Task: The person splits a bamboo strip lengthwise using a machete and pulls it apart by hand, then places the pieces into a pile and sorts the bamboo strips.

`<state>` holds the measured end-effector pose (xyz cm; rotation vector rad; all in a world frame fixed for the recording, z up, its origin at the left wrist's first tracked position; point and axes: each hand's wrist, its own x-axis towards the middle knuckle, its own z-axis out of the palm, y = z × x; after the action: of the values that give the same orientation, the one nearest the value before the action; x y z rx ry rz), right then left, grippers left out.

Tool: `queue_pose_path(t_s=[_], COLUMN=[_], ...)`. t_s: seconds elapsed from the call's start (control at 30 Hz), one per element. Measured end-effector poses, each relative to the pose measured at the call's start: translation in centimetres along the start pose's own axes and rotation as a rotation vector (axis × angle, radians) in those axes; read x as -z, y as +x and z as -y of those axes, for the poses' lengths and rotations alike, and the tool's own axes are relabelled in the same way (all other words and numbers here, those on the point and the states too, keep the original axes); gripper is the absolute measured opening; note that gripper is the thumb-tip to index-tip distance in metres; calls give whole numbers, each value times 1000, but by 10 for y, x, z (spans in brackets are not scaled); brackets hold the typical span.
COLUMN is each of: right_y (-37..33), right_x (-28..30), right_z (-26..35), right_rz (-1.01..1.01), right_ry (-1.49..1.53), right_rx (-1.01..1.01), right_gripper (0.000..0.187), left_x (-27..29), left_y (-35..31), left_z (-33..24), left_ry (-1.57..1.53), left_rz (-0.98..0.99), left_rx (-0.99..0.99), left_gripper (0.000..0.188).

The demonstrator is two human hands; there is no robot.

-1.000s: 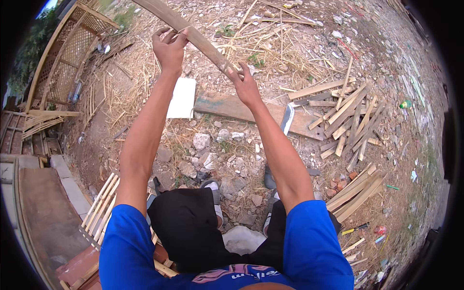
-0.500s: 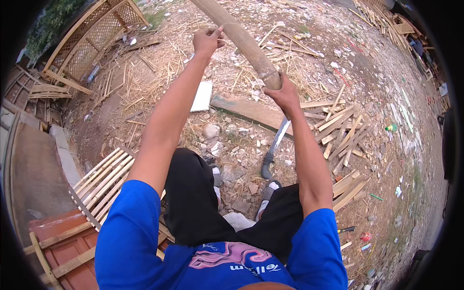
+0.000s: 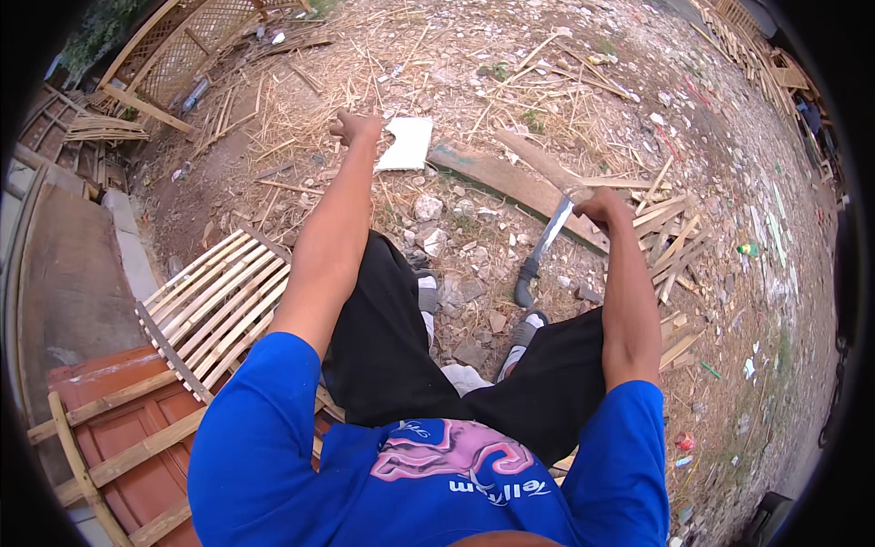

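Note:
My right hand point(image 3: 605, 208) is closed round the near end of a thick, brownish wooden pole point(image 3: 540, 162), which points away from me to the far left, over a long plank. My left hand point(image 3: 357, 129) is out ahead, off the pole, its fingers apart and holding nothing. Beneath it lie straw and wood scraps, and a white square panel point(image 3: 406, 146) is just to its right. A machete point(image 3: 547, 235) with a dark, curved handle leans with its blade toward the plank point(image 3: 488, 176), below my right hand.
Split wood strips point(image 3: 674, 237) are heaped to the right. A slatted wooden panel point(image 3: 214, 305) and a red-brown door point(image 3: 137, 428) lie at my left. Stones point(image 3: 428, 208) and litter cover the ground around my feet. A lattice frame point(image 3: 187, 55) stands at the far left.
The pole has swung down and away from its raised position, with my right hand still on its end. My left hand has moved lower and left, its fingers spreading. The view has shifted slightly.

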<state>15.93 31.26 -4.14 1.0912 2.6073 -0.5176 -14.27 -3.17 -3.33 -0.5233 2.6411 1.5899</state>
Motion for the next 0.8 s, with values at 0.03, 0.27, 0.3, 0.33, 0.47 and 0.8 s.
queue_pose_path(t_s=[0.03,0.27,0.3,0.33,0.47,0.8], right_y=[-6,-31,-45,-44,-58,-8], right_x=[0,-32,-23,-22,-2,-11], right_z=[28,89,98,90,92,57], right_rz=[157,354,432,427,622,608], right_ry=[0,-52,56,49,458,722], right_rx=[-28,114,30,35,-23,296], right_gripper=[54,59,53,53,43,34], left_x=[16,21,26,26,24,4], left_y=[11,-56,-75,-113,-182,-238], left_z=[2,-33,-41,-54,-42,-33], left_ry=[65,300,312,396,673,17], left_rz=[118,425,628,867,1094,606], left_rx=[-51,-1035,-1045,-993,-1330,-1775], left_gripper=[65,64,63,65,73,61])
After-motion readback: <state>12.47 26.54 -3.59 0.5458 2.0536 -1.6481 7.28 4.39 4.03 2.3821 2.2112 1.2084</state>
